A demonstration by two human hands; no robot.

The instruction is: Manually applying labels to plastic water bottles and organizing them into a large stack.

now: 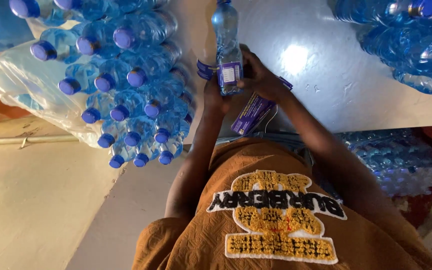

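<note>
Both hands wrapped around 1 clear plastic water bottle (227,47) above the white tabletop (326,75).

The left hand (215,97) and right hand (261,80) clasp its purple paper label (229,75); 1 loose strip of labels (252,114) dangles below. Stacked blue-capped bottles (126,85) crowd the table's left edge.

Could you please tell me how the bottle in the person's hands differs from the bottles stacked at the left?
The held bottle is single and gripped by both hands, left hand and right hand; the stacked bottles lie bundled in clear plastic, caps facing outward. Both are clear water bottles with purple labels.
</note>
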